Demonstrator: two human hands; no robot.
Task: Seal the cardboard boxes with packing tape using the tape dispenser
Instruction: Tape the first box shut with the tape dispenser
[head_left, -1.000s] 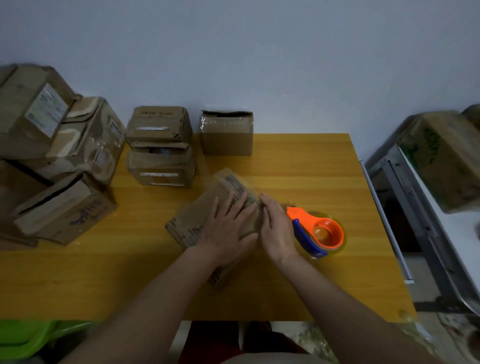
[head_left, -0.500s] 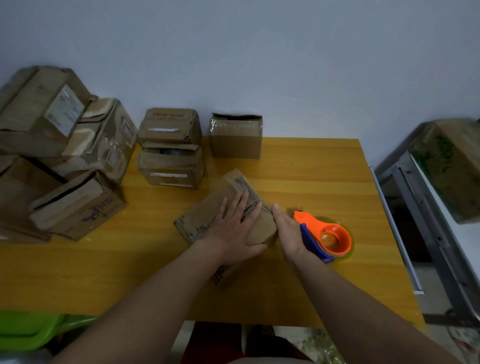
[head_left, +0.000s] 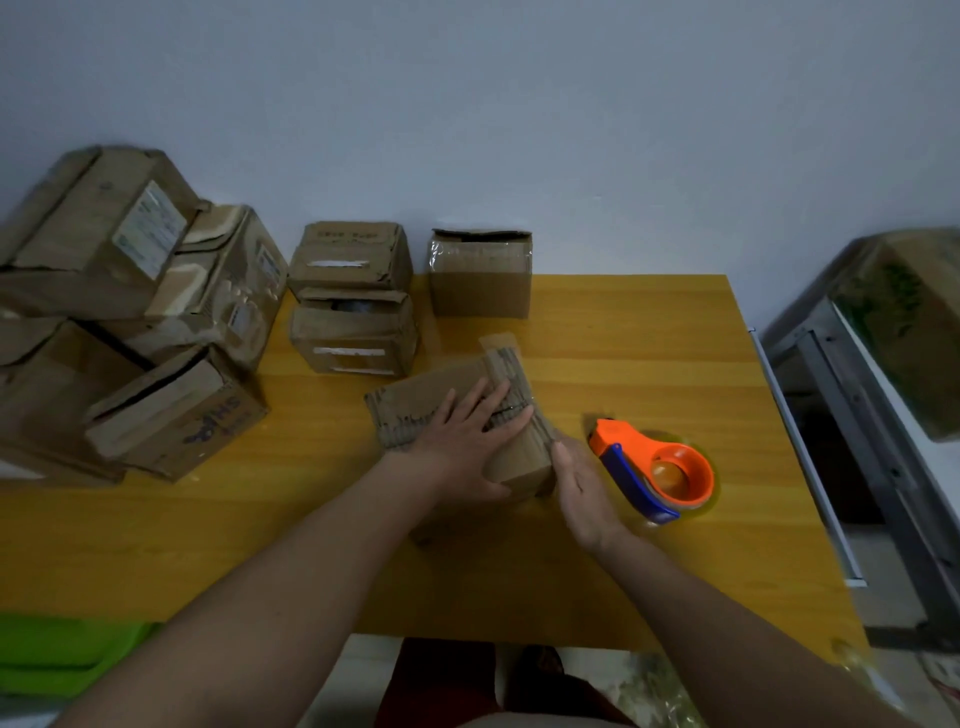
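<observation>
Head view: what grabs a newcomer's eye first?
The orange and blue tape dispenser on the yellow wooden table, lying unheld just right of the hands. Next, mid-table, the left hand flat on the top of a small cardboard box while the right hand presses its right side. Then the heap of worn boxes at the table's left end.

Dim, soft blur, wide-angle edge distortion
</observation>
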